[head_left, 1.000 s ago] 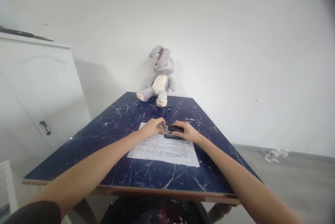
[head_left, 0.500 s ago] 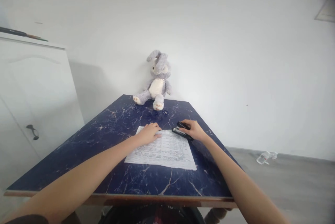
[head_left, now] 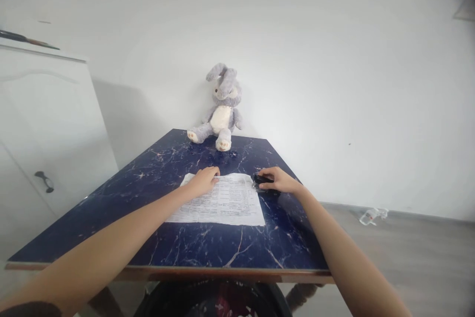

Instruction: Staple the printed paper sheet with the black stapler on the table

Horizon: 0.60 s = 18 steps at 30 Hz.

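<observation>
A printed sheet of paper (head_left: 222,203) lies flat on the dark blue marble-patterned table (head_left: 185,243). My left hand (head_left: 202,181) rests on the sheet's far left part, fingers stretched flat and holding nothing. My right hand (head_left: 280,181) is just off the sheet's far right corner, fingers wrapped over a black stapler (head_left: 261,179) that sits on the table there.
A grey and white plush rabbit (head_left: 220,112) sits at the table's far edge against the white wall. A white cabinet (head_left: 44,124) with a dark handle stands to the left. A clear plastic bottle (head_left: 371,214) lies on the grey floor at right.
My right hand carried the stapler from the sheet's top edge to the right, off the paper. My left hand flattened on the sheet and slid left.
</observation>
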Each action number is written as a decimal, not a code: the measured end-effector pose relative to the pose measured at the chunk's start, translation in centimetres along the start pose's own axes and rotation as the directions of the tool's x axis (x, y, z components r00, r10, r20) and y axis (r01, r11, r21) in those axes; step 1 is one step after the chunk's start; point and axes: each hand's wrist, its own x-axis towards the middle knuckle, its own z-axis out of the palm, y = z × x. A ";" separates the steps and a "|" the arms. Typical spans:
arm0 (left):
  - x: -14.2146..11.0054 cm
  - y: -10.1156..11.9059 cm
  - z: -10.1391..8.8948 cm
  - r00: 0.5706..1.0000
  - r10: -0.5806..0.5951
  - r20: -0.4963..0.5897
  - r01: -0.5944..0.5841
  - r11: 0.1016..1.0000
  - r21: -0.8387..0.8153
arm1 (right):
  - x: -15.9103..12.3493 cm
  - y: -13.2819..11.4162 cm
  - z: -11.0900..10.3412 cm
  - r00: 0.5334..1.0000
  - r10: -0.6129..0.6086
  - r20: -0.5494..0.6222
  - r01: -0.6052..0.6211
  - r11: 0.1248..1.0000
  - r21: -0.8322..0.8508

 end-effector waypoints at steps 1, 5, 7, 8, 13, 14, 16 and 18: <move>0.0 0.0 0.1 1.000 0.000 -0.008 0.000 1.000 0.000 | 0.1 -0.4 0.2 1.000 -0.011 0.007 0.011 1.000 -0.012; 0.1 0.0 0.5 1.000 0.007 -0.026 -0.008 1.000 -0.027 | 0.9 -1.8 1.5 0.999 -0.043 0.001 0.043 0.997 -0.064; 0.1 0.3 0.7 1.000 0.002 -0.029 -0.003 0.999 -0.054 | 1.4 -2.5 2.2 0.997 -0.062 -0.037 0.060 0.996 -0.067; 0.0 0.5 0.7 1.000 -0.001 -0.031 -0.001 0.998 -0.065 | 1.6 -2.9 2.5 0.996 -0.074 -0.054 0.070 0.995 -0.072; -0.1 2.2 1.1 0.998 -0.029 -0.056 0.026 0.998 -0.059 | 2.2 -3.9 4.2 0.994 -0.099 -0.043 0.089 0.976 -0.196; -0.1 2.4 1.2 0.998 -0.037 -0.058 0.033 0.998 -0.058 | 2.3 -3.9 4.6 0.996 -0.079 -0.039 0.067 0.963 -0.260; -0.1 2.6 1.3 0.995 -0.056 -0.077 0.051 0.997 -0.057 | 2.5 -3.8 5.5 0.998 -0.044 -0.036 0.025 0.908 -0.419; 0.0 2.6 1.2 0.987 -0.092 -0.135 0.087 0.995 -0.046 | 2.7 -3.9 6.5 0.999 -0.042 -0.010 0.029 0.828 -0.560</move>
